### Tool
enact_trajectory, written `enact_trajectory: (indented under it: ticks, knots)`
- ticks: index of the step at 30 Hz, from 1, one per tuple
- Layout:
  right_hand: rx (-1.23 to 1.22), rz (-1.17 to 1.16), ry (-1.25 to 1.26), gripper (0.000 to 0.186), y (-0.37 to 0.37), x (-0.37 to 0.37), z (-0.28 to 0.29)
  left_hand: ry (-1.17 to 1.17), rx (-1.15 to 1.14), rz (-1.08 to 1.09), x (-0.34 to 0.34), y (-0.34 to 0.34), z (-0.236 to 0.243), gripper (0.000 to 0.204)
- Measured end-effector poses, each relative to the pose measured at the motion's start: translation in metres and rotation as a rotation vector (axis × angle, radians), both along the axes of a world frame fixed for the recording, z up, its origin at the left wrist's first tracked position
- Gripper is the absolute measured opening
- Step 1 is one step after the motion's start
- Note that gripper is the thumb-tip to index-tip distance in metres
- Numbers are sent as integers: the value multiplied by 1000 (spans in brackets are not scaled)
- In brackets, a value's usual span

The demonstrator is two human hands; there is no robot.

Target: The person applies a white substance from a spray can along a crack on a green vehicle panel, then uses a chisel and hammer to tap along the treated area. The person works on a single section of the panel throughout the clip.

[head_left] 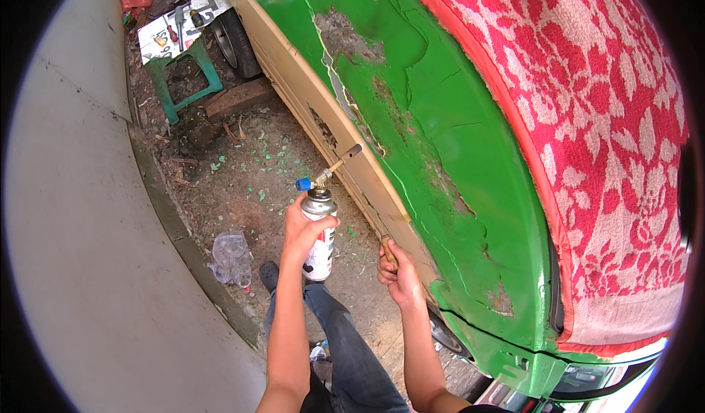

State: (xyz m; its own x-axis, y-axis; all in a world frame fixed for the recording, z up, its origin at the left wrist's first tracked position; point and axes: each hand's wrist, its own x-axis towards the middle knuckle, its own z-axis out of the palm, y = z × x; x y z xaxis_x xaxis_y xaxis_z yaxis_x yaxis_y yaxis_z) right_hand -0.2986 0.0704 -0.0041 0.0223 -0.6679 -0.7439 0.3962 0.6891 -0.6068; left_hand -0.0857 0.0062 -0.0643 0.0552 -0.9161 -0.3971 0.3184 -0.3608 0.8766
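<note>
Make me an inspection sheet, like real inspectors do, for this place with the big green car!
Surface: the green car body has rough bare patches; a tan strip runs along its lower side.
Job's things: a gas torch with a blue knob, and a wooden-handled tool, its tip at the tan strip; no flame visible.
Clutter: green flakes and a clear plastic bag on the ground.
Hands: left hand grips the torch; right hand grips the tool.
Cables: nothing seen.
Surroundings: pale wall, green stool, red-and-white patterned cloth over the car.
</note>
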Motion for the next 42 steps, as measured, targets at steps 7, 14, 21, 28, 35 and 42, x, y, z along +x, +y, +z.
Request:
enact_trajectory:
  ticks: [7,14,21,28,35,42]
  knots:
    - [-5,-4,-10,32,0,-2,0,38,5,7,-4,4,0,44]
    - [-11,1,-3,31,-1,-2,2,33,9,-4,-7,7,1,44]
    - [-11,6,3,31,-1,-5,2,51,9,-10,-10,7,7,43]
    - [-13,3,6,31,-3,-6,4,66,2,-7,-12,9,5,43]
    - [-25,1,10,32,-3,-7,3,55,20,-27,-14,11,11,44]
    - [-25,-6,7,32,-4,-8,5,36,8,-33,-15,13,11,45]
